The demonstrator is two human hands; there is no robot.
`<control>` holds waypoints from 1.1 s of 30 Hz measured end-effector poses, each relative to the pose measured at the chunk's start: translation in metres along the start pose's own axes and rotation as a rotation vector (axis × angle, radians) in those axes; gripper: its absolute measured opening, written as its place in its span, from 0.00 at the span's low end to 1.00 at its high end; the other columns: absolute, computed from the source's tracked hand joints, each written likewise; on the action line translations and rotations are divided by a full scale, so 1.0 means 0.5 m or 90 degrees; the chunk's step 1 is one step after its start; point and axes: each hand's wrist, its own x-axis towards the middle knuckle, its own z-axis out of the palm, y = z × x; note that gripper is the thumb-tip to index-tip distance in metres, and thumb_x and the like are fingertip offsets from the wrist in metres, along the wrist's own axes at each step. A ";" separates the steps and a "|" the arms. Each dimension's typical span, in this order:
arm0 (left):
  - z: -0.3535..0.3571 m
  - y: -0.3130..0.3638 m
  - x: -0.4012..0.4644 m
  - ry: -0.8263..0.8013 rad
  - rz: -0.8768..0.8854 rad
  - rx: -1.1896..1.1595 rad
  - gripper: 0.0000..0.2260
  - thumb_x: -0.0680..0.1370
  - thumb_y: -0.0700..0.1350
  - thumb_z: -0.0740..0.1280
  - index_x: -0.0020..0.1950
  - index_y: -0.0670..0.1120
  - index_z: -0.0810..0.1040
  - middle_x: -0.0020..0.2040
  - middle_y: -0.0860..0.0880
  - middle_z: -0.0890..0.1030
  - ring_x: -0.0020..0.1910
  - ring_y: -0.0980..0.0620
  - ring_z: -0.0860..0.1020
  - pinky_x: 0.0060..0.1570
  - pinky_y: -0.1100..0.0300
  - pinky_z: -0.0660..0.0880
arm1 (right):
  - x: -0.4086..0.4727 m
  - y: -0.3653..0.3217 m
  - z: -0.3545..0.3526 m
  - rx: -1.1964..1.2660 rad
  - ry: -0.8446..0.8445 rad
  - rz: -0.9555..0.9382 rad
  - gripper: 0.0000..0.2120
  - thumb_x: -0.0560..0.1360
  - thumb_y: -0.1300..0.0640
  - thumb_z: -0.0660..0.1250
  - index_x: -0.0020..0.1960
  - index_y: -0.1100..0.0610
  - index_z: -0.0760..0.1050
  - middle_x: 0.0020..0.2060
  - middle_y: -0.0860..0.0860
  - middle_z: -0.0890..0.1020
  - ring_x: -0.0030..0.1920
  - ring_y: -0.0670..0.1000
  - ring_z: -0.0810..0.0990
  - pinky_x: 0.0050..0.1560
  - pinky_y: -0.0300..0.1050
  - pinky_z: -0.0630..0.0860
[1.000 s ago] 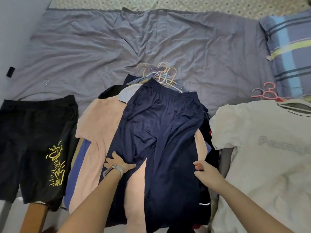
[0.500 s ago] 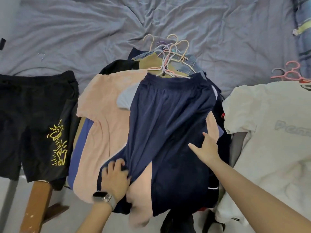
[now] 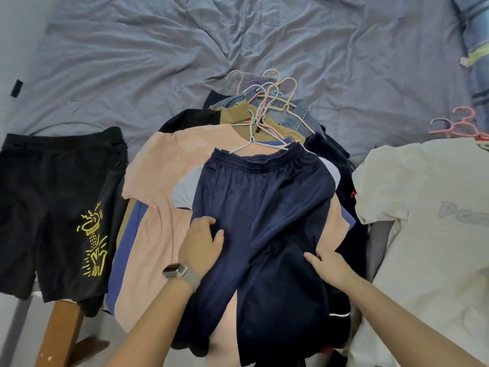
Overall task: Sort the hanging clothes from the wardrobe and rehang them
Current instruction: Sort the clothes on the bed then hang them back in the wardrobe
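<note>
On the bed (image 3: 264, 49), seen from the head camera, a heap of hung clothes lies under both hands. Topmost are navy shorts (image 3: 264, 207). The left hand (image 3: 202, 245) pinches a fold of the shorts' left side, fingers curled into the cloth. The right hand (image 3: 328, 263) rests on the right leg; whether its fingers grip cloth or only press, I cannot tell.

This looks like the sorting step: the shorts seem about to be lifted from the heap, which calls for freeing their hanger from the tangled hangers (image 3: 267, 102) beyond the fingers.

Left of the left fingers lie black shorts (image 3: 53, 207); right of the right fingers, a white shirt (image 3: 423, 221). A peach shirt (image 3: 164, 181) lies directly beneath.
</note>
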 end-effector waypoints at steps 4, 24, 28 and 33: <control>0.036 0.092 0.155 0.024 0.042 0.028 0.26 0.77 0.46 0.65 0.72 0.40 0.62 0.71 0.43 0.65 0.70 0.45 0.65 0.68 0.52 0.64 | -0.014 0.013 -0.023 -0.128 -0.066 0.009 0.18 0.81 0.47 0.56 0.36 0.55 0.63 0.33 0.51 0.74 0.35 0.51 0.74 0.40 0.45 0.70; -0.012 0.134 0.168 0.069 -0.103 -0.093 0.14 0.80 0.52 0.59 0.54 0.43 0.75 0.54 0.44 0.79 0.53 0.41 0.75 0.51 0.53 0.68 | -0.144 0.113 -0.021 0.341 0.154 0.049 0.11 0.77 0.60 0.61 0.46 0.43 0.74 0.43 0.45 0.80 0.46 0.51 0.81 0.51 0.49 0.78; -0.029 0.147 0.035 0.122 -0.158 -0.202 0.12 0.78 0.56 0.60 0.43 0.50 0.75 0.45 0.52 0.79 0.49 0.46 0.75 0.53 0.53 0.70 | -0.179 0.092 -0.054 0.400 0.199 -0.008 0.10 0.76 0.60 0.63 0.48 0.44 0.75 0.44 0.45 0.81 0.44 0.48 0.81 0.50 0.48 0.78; -0.071 0.178 -0.028 0.139 -0.153 -0.192 0.13 0.79 0.56 0.60 0.39 0.50 0.74 0.40 0.52 0.76 0.47 0.46 0.74 0.49 0.54 0.69 | -0.261 0.080 -0.067 0.391 0.181 -0.055 0.12 0.75 0.61 0.64 0.44 0.43 0.77 0.40 0.46 0.81 0.42 0.46 0.81 0.44 0.42 0.77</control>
